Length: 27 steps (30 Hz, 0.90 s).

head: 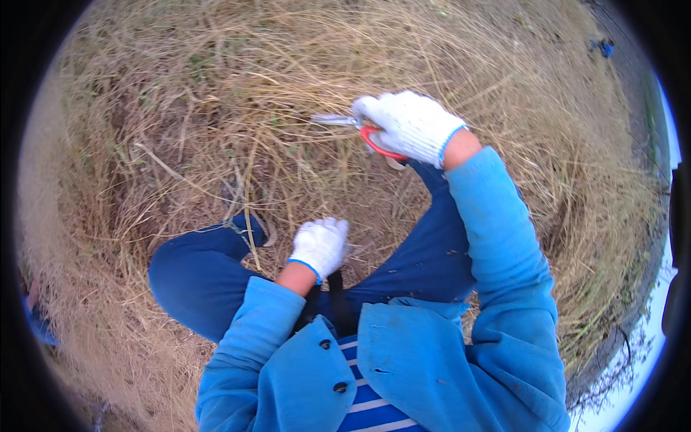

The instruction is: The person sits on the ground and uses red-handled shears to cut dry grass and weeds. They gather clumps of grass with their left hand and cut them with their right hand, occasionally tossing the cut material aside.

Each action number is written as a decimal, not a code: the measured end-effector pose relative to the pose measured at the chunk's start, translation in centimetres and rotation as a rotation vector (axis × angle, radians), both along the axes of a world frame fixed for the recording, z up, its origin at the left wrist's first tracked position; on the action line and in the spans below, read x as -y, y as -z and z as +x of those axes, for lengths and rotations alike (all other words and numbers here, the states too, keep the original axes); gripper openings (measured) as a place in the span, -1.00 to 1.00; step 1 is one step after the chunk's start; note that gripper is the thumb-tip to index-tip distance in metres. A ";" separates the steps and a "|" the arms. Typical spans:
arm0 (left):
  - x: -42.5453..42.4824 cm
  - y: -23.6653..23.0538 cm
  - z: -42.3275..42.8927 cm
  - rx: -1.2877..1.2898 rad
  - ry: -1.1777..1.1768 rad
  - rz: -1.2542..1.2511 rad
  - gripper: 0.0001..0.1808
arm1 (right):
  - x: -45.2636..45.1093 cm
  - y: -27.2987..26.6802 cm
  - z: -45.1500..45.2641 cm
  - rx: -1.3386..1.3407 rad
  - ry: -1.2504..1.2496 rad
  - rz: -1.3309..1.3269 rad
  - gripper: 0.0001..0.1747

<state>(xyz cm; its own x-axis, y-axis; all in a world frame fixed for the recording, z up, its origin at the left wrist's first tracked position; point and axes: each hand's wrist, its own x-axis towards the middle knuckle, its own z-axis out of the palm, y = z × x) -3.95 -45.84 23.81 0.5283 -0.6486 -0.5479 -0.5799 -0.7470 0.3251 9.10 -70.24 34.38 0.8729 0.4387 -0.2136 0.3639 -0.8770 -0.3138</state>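
Note:
My right hand [407, 127], in a white knitted glove with a blue cuff edge, is shut on scissors with red handles [378, 144]. Their metal blades point left over the long dry grass [291, 97]. Lower down, between my bent legs, my left hand [319, 247] wears a matching glove. Its fingers are bunched above the straw-covered ground; whether they hold anything cannot be told. Black straps [337, 297] hang just below that hand.
My knees in dark blue trousers [200, 275] are spread to both sides. Dry grass surrounds me. A person in blue [607, 48] is far off at the upper right, and part of something blue [39, 324] shows at the left rim. Bare twigs [621, 372] stand at the lower right.

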 end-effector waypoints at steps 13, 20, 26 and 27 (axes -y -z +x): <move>1.4 2.3 -0.2 -0.065 0.027 0.024 -0.54 | 1.4 0.9 0.1 -0.150 0.005 -0.042 -0.75; 3.0 1.5 -1.1 -0.186 0.363 0.215 -0.66 | 2.3 1.4 0.0 -0.132 0.041 -0.055 -0.72; 7.6 -7.5 -3.4 -0.057 0.406 0.030 -0.77 | 2.7 0.9 -0.6 -0.188 0.056 -0.062 -0.73; 8.5 -8.9 -3.0 -0.002 0.440 -0.079 -0.79 | 2.8 0.7 -0.6 -0.197 0.062 -0.064 -0.73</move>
